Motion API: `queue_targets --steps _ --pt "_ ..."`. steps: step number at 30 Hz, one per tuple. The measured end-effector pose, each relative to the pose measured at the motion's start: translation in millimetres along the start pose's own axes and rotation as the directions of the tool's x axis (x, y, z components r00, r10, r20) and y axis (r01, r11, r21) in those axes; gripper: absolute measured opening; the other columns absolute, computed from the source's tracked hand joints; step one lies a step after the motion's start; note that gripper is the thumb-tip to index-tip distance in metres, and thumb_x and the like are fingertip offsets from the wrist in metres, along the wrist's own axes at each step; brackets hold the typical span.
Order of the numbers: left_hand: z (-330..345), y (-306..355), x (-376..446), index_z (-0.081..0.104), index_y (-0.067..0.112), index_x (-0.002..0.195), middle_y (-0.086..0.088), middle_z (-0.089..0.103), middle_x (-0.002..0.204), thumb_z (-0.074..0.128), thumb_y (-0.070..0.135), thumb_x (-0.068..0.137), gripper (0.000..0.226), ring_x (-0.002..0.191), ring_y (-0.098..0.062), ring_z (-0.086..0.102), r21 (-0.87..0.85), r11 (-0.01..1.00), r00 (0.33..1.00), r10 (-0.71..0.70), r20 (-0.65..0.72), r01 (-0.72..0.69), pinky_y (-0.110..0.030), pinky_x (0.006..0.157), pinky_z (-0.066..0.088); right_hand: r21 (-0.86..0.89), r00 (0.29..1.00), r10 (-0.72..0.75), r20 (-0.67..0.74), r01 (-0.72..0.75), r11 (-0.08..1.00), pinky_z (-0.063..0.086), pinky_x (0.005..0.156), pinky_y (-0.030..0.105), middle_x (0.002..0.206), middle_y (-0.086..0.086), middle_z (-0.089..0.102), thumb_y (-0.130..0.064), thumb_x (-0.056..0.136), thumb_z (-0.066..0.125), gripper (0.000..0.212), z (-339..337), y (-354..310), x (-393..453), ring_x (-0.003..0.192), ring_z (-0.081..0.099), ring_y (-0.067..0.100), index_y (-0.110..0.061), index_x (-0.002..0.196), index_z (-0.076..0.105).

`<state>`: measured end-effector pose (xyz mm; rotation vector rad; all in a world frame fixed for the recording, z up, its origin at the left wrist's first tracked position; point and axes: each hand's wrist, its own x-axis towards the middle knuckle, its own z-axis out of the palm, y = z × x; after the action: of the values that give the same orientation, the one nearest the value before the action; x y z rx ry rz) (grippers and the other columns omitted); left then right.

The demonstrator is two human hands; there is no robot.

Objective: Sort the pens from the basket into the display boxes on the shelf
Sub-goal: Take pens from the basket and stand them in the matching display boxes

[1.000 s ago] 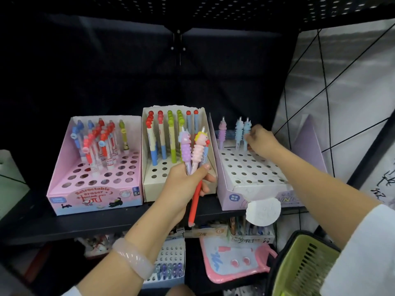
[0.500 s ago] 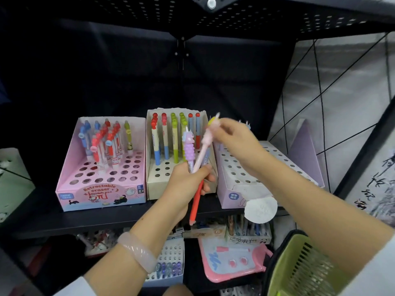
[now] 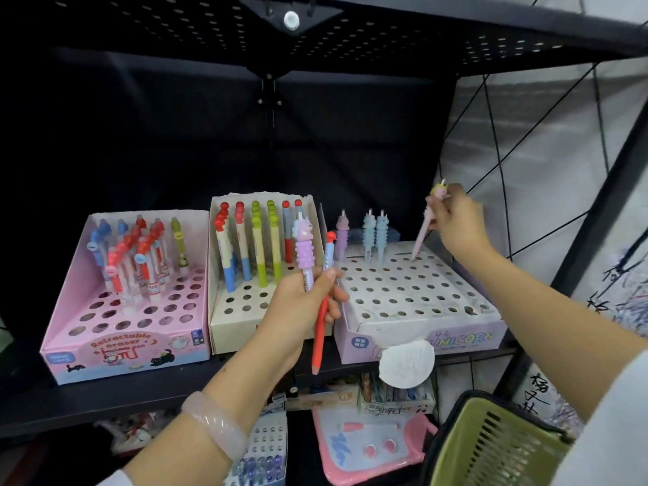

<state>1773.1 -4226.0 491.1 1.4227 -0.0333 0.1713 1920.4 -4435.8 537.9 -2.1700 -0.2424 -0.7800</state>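
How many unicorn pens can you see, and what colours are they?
Purple unicorn pens: 2, one in the unicorn box, one in the left hand
Blue unicorn pens: 2
Pink unicorn pens: 1, in the right hand
Total: 5

Legible text, head view:

- Pink display box (image 3: 126, 349), front panel: "Retractable eraser" is printed in orange arched lettering. Smaller characters below it and a blue tag at the lower left cannot be read.
- Lilac display box (image 3: 420, 340), front panel: "UNICORN" is printed in pastel capitals, with a small mark above its first letters that is too blurred to read. A blue badge at the left carries characters too small to be made out.
- Packet on the lower shelf (image 3: 326, 401): a digit "6" is seen in a circle.
- Hanging sheet at far right (image 3: 540, 391): black brush characters are visible but not deciphered.
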Motion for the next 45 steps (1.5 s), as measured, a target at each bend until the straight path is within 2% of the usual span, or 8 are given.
queue_targets --steps 6,21,26,29,32,36,40,45 --pt "1.0 -8.9 2.9 0.064 0.015 0.091 0.004 0.064 0.058 0.046 0.016 0.097 0.019 0.043 -0.006 0.050 0.047 0.999 1.000 0.002 0.011 -0.003 -0.017 0.045 0.044 -0.013 0.999 -0.017 0.045 0.018 1.000 0.053 0.081 0.049 0.100 0.020 0.064 -0.020 0.097 0.046 0.021 8.2 3.5 2.2 0.090 0.064 0.032 -0.002 0.107 0.051" --pt "-10.6 -12.0 -4.1 0.064 0.014 0.094 0.002 0.064 0.058 0.048 0.015 0.096 0.017 0.044 -0.007 0.051 -0.031 0.999 1.000 -0.016 -0.007 0.016 -0.017 0.045 0.045 -0.221 0.935 0.169 0.313 -0.102 0.970 0.051 0.077 0.036 0.099 0.021 0.066 -0.019 0.096 0.048 0.025 34.7 22.7 -7.3 0.087 0.063 0.031 -0.002 0.113 0.055" --pt "-17.4 -12.7 -10.0 0.062 0.010 0.099 0.002 0.065 0.059 0.048 0.014 0.095 0.015 0.045 -0.006 0.052 -0.059 0.998 0.999 -0.033 -0.019 0.032 -0.016 0.046 0.046 -0.111 0.997 0.058 -0.044 -0.063 0.992 0.050 0.079 0.038 0.098 0.013 0.066 -0.016 0.092 0.053 0.025 35.4 -10.5 -33.0 0.088 0.061 0.028 -0.005 0.114 0.057" --pt "-22.0 -11.9 -10.2 0.062 0.011 0.101 0.003 0.066 0.062 0.048 0.016 0.095 0.016 0.048 -0.006 0.053 -0.037 0.999 1.000 -0.011 -0.019 0.011 -0.016 0.049 0.046 0.168 0.966 0.001 0.257 -0.045 0.985 0.052 0.078 0.031 0.094 0.007 0.069 -0.024 0.093 0.053 0.019 38.0 -56.3 -57.5 0.084 0.062 0.017 -0.011 0.098 0.066" --pt "-26.1 -10.4 -11.9 0.063 0.012 0.098 0.003 0.067 0.062 0.047 0.017 0.096 0.017 0.048 -0.006 0.054 -0.025 1.000 1.000 0.014 -0.022 -0.014 -0.016 0.049 0.046 0.311 0.753 -0.075 0.654 -0.176 0.934 0.052 0.073 0.016 0.089 -0.008 0.071 -0.037 0.092 0.053 0.020 43.7 -92.3 -86.0 0.087 0.064 0.003 -0.029 0.088 0.070" --pt "-34.4 -6.5 -15.8 0.062 0.012 0.094 0.001 0.069 0.064 0.047 0.019 0.096 0.017 0.050 -0.008 0.058 -0.030 0.999 0.999 0.027 -0.019 -0.028 -0.018 0.049 0.048 0.368 0.695 -0.155 0.702 -0.168 0.915 0.043 0.060 0.002 0.073 -0.009 0.065 -0.024 0.090 0.059 0.017 50.3 -108.9 -94.3 0.067 0.059 -0.008 -0.021 0.077 0.070" --pt "-45.0 -1.7 -19.4 0.060 0.009 0.092 -0.002 0.071 0.066 0.044 0.022 0.097 0.021 0.051 -0.014 0.064 -0.072 0.997 0.999 -0.034 0.003 0.034 -0.022 0.049 0.053 0.449 0.823 -0.085 0.562 -0.217 0.867 0.043 0.050 0.012 0.075 -0.001 0.063 -0.023 0.096 0.049 0.018 56.0 -119.3 -84.5 0.061 0.055 0.003 -0.016 0.082 0.060" --pt "-68.1 -1.2 -25.1 0.052 0.012 0.091 -0.001 0.068 0.065 0.039 0.028 0.099 0.021 0.033 -0.010 0.042 0.113 0.987 0.992 -0.106 -0.071 0.113 -0.018 0.034 0.032 0.421 0.994 0.035 0.101 -0.075 0.904 0.046 0.047 0.014 0.077 0.005 0.064 -0.025 0.100 0.039 0.013 58.2 -129.4 -45.7 0.049 0.059 0.002 -0.015 0.091 0.044"
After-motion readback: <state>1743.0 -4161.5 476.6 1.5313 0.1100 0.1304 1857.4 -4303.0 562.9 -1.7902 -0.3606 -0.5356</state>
